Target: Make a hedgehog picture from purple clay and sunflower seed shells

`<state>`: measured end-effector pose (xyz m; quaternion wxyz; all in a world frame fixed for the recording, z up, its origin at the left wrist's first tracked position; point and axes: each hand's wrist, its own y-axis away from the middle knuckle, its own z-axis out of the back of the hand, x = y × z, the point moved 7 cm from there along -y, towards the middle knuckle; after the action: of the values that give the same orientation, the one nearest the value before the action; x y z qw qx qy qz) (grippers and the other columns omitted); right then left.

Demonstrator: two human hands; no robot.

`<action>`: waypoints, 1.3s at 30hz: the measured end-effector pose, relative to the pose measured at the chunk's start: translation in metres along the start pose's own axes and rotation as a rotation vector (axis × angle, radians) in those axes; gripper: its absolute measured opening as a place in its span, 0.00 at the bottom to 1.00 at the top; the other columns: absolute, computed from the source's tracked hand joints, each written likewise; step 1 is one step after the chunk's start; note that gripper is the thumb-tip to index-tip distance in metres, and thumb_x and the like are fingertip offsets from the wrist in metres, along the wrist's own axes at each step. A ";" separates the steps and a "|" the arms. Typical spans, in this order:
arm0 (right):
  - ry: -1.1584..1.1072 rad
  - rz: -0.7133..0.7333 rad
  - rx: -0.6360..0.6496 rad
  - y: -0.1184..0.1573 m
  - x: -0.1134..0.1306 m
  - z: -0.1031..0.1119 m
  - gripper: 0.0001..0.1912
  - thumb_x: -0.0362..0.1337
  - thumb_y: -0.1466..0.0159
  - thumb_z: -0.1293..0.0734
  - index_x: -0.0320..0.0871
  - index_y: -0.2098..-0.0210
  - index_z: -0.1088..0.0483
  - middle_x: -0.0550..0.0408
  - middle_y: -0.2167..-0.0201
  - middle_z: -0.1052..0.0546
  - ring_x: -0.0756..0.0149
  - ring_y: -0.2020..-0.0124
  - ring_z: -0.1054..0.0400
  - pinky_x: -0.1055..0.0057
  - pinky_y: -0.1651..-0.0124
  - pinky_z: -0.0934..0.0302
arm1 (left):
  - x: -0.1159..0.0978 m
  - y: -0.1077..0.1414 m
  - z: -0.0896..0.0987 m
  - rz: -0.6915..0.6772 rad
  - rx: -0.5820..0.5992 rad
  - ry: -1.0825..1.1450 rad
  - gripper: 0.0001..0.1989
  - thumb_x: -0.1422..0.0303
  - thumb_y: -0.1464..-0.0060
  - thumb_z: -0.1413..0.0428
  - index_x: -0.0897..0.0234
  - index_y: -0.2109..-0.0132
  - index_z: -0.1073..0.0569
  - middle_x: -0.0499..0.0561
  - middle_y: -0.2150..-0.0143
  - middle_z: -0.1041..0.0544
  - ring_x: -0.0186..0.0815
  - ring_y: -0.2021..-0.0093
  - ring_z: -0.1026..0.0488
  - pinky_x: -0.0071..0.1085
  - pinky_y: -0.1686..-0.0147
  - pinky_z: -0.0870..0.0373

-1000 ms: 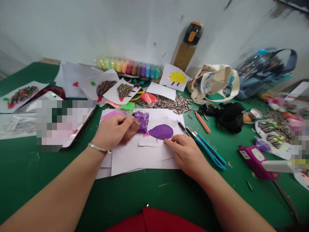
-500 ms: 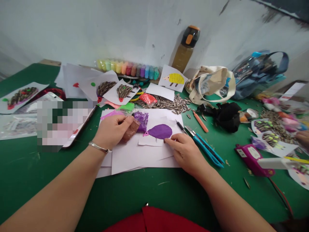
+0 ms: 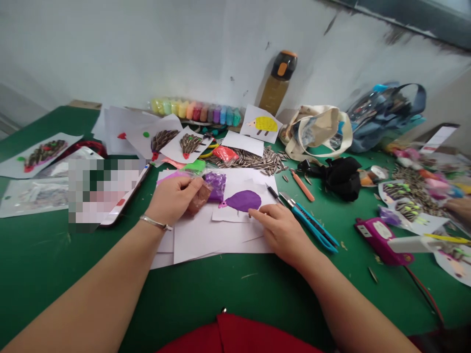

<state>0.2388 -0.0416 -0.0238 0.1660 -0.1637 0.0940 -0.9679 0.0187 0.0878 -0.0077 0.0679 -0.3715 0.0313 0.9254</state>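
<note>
The purple shape (image 3: 243, 200) lies on a white sheet (image 3: 228, 217) between the hands. Step in hand, as judged: work at its lower edge, where the right hand (image 3: 283, 230) places its index finger; whether that grip pinches anything cannot be told. The next move calls for light fingertip control. The left hand (image 3: 178, 198) grips a clear packet of brown clay-like material (image 3: 198, 200). Just beyond lies a clear packet of purple material (image 3: 215, 185); farther back, a row of transparent packs (image 3: 198, 113) contains multicoloured material.

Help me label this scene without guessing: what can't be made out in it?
All in the head view:
Brown clay packet: partly covered by the left hand holding it.
Right hand: anything under its index fingertip is too small to tell.
Device screen: mostly hidden by pixelation.
Co-worker's hand: blurred, cut off by the right edge.
</note>
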 end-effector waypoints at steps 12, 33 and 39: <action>-0.308 -0.241 -0.073 -0.014 -0.019 0.029 0.13 0.40 0.33 0.41 0.45 0.63 0.25 0.54 0.68 0.23 0.64 0.66 0.29 0.68 0.63 0.38 | 0.004 0.005 0.008 0.040 -0.050 0.414 0.22 0.49 0.50 0.43 0.66 0.70 0.22 0.50 0.75 0.24 0.34 0.74 0.31 0.29 0.73 0.35; -1.221 -0.490 0.009 -0.056 0.023 -0.009 0.09 0.42 0.43 0.31 0.42 0.67 0.27 0.59 0.73 0.28 0.71 0.72 0.36 0.72 0.66 0.41 | -0.036 0.038 -0.038 0.148 0.469 0.952 0.21 0.50 0.52 0.39 0.66 0.73 0.25 0.49 0.80 0.28 0.32 0.79 0.33 0.29 0.78 0.37; -1.323 -0.528 -0.029 -0.055 0.024 -0.010 0.05 0.38 0.44 0.31 0.42 0.71 0.28 0.60 0.75 0.28 0.72 0.73 0.37 0.72 0.66 0.41 | -0.036 0.042 -0.044 0.147 0.538 0.962 0.15 0.58 0.54 0.34 0.66 0.67 0.24 0.47 0.78 0.27 0.31 0.79 0.32 0.28 0.78 0.34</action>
<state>0.1977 0.0024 -0.0135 -0.0540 -0.7364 -0.0564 -0.6721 0.0680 0.0382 -0.0140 0.0738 -0.7187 0.3199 0.6130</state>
